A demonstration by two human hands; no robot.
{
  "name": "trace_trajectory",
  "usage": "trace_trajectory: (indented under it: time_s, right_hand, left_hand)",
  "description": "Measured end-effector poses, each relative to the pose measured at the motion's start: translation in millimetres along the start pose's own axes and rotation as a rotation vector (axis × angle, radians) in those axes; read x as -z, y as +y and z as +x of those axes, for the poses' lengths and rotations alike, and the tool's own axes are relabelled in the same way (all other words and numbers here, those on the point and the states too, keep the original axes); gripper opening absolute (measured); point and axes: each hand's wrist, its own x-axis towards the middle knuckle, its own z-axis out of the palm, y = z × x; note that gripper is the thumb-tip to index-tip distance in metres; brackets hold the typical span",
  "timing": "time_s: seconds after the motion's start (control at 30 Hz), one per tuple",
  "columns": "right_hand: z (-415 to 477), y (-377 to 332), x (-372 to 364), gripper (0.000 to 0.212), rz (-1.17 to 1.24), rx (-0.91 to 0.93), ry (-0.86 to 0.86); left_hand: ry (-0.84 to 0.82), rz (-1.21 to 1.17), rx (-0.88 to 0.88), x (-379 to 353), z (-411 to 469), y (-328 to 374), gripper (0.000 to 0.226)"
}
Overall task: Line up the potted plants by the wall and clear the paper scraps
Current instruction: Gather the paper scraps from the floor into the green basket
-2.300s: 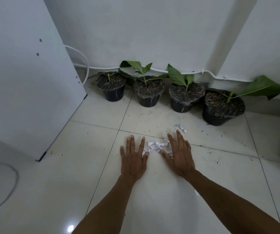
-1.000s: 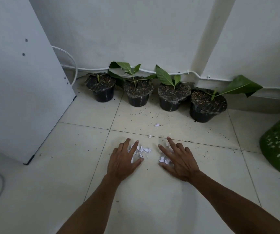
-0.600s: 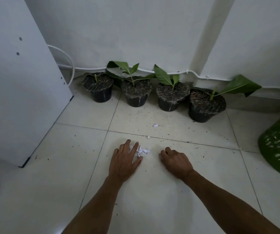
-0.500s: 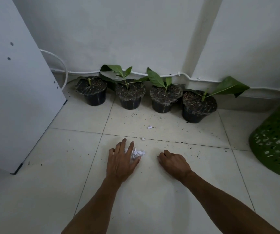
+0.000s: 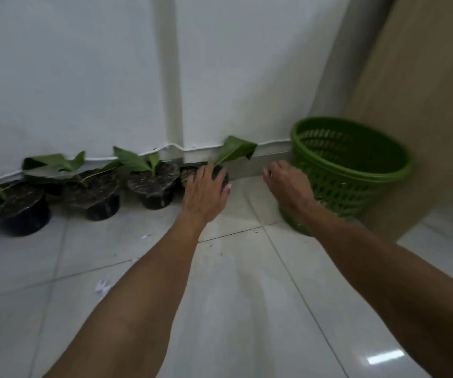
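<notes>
Four potted plants (image 5: 149, 184) sit in a row along the foot of the wall (image 5: 83, 77). Left hand (image 5: 206, 192) is loosely cupped with a bit of white paper at its fingertips, right hand (image 5: 288, 184) curled shut, can't tell what's inside, next to the green basket (image 5: 356, 170). A few paper scraps (image 5: 102, 286) lie on the floor tiles (image 5: 247, 296) near the left forearm

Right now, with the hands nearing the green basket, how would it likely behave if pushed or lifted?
The green basket looks like thin plastic with lattice walls, so probably light. On the glossy floor tiles it would likely slide rather than tip, since its mouth is wide. Its open top suits dropping scraps in. The right hand is closest to it.
</notes>
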Motion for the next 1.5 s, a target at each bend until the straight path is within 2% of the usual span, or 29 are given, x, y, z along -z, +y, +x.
trace_trajectory:
  time_s: [0.1, 0.17, 0.27, 0.37, 0.43, 0.6, 0.73, 0.83, 0.93, 1.13, 1.27, 1.37, 1.5]
  right_hand:
    - [19, 55, 41, 0.025, 0.008, -0.141, 0.154]
    - [24, 92, 58, 0.03, -0.023, -0.25, 0.196]
    - [22, 139, 63, 0.032, -0.025, -0.428, 0.074]
    - [14, 164, 54, 0.047, 0.09, -0.545, -0.087]
    - [13, 168, 51, 0.053, 0.096, -0.557, -0.122]
    - [17, 170, 48, 0.047, 0.151, -0.505, -0.175]
    - [15, 170, 49, 0.047, 0.243, -0.498, -0.171]
    - [11, 160, 51, 0.043, 0.246, -0.455, -0.032]
    - [7, 143, 50, 0.038, 0.246, -0.38, 0.006]
    - [15, 87, 37, 0.031, 0.165, -0.251, 0.083]
    - [23, 23, 6, 0.026, 0.063, -0.044, 0.168]
    - [16, -42, -28, 0.026, 0.082, 0.139, 0.081]
    - [-25, -126, -92, 0.037, 0.209, 0.211, -0.255]
  left_hand:
    - [0.064, -0.106, -0.107, 15, 60, 67, 0.046]
    - [0.069, -0.161, -0.175, 21, 91, 107, 0.046]
    - [0.024, -0.225, -0.23, 20, 118, 153, 0.05]
    - [-0.104, -0.282, -0.223, 6, 126, 179, 0.053]
    - [-0.151, -0.307, -0.205, -3, 125, 186, 0.054]
    - [-0.068, -0.358, -0.185, -12, 121, 186, 0.057]
    - [-0.074, -0.389, -0.201, -14, 119, 178, 0.055]
    - [-0.051, -0.348, -0.201, -16, 112, 161, 0.057]
    - [-0.041, -0.305, -0.194, -20, 96, 131, 0.057]
    - [-0.166, -0.164, -0.034, -28, 43, 47, 0.059]
    - [-0.238, -0.074, 0.087, -22, -16, -24, 0.059]
    - [-0.294, 0.014, 0.164, -13, -79, -84, 0.059]
    - [-0.418, 0.086, 0.352, 4, -170, -162, 0.07]
